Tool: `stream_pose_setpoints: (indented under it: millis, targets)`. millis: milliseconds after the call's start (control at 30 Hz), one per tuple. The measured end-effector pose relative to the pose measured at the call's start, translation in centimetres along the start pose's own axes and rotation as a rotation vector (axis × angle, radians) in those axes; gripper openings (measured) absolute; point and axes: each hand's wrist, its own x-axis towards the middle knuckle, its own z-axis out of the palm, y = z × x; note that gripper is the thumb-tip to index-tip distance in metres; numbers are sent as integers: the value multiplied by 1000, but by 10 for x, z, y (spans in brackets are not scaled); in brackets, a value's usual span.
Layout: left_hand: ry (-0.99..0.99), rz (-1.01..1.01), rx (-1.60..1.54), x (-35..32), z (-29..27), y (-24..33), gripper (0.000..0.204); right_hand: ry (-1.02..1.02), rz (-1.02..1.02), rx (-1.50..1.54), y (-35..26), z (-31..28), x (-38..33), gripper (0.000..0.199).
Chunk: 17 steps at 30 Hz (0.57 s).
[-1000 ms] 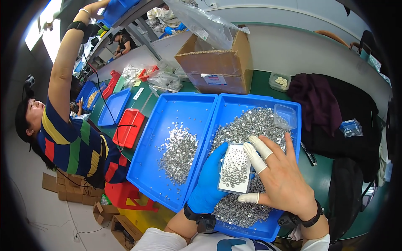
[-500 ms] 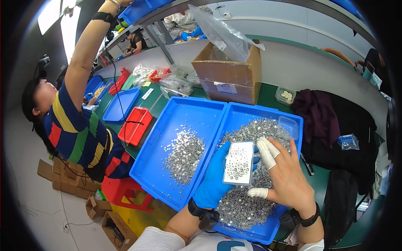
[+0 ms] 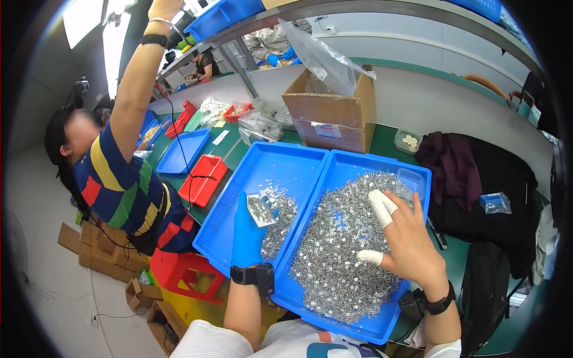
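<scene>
While the gloved left hand (image 3: pixel 248 235) pinches a small tray (image 3: pixel 261 210), tipping parts into the left blue bin (image 3: pixel 239 197), she'd best pour slowly, the right hand (image 3: pixel 406 238) spread above the right bin's pile (image 3: pixel 340 250).

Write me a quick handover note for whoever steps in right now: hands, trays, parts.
Left hand, in a blue glove, holds a small clear tray tilted over the left blue bin, above a small pile of metal parts.
Right hand, bare with white finger wraps, hovers open over the right blue bin, holding nothing.
The right bin's big heap of small metal parts is far larger than the left pile, so most parts lie on the right. A clear plastic box sits in the right bin's far corner.
A person in a striped shirt reaches up at the left.
</scene>
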Motion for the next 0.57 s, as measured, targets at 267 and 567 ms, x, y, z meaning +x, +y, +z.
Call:
stream_pose_setpoints:
  millis: [267,567]
  targets:
    - [133,332,624,21,-30,-17,34,-138,-37,-111,10,17,-10,77]
    - [-55,143,300,-26,36,-28,45,-600,300,-85,32,34,-7,46]
